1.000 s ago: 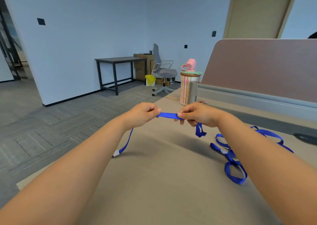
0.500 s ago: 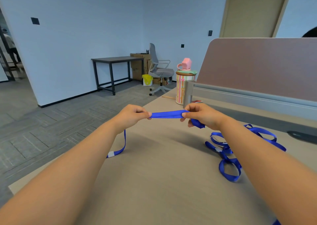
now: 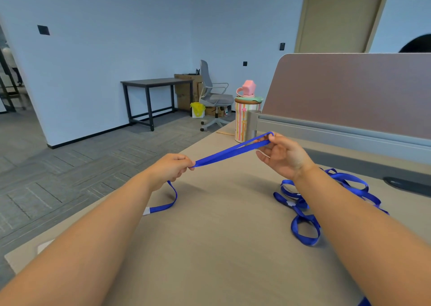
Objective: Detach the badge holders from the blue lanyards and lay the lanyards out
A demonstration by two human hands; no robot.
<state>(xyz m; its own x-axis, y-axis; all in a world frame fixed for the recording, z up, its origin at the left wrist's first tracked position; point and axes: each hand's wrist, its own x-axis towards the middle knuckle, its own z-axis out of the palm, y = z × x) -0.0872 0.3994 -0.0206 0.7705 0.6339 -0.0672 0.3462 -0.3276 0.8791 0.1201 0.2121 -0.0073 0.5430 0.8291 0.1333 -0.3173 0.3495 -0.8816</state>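
Note:
A blue lanyard (image 3: 231, 152) is stretched taut above the beige desk (image 3: 221, 247) between my two hands. My left hand (image 3: 171, 169) pinches the doubled strap at its lower left part. From that hand the strap's tail hangs down to the desk and ends in a white tip (image 3: 146, 211). My right hand (image 3: 281, 155) is raised further back and pinches the strap's looped end between thumb and fingertips. A tangle of other blue lanyards (image 3: 305, 212) lies on the desk at the right, partly hidden by my right forearm. No badge holder is in view.
A striped bottle with a pink lid (image 3: 246, 117) stands at the desk's far edge beside a brown partition (image 3: 349, 91). A dark cable port (image 3: 405, 184) sits in the desk at the right. On the left the desk drops off to grey carpet.
My right hand has slid along the strap to its looped end and risen up and back. The stretched span is longer, and the tail under my left hand has more slack.

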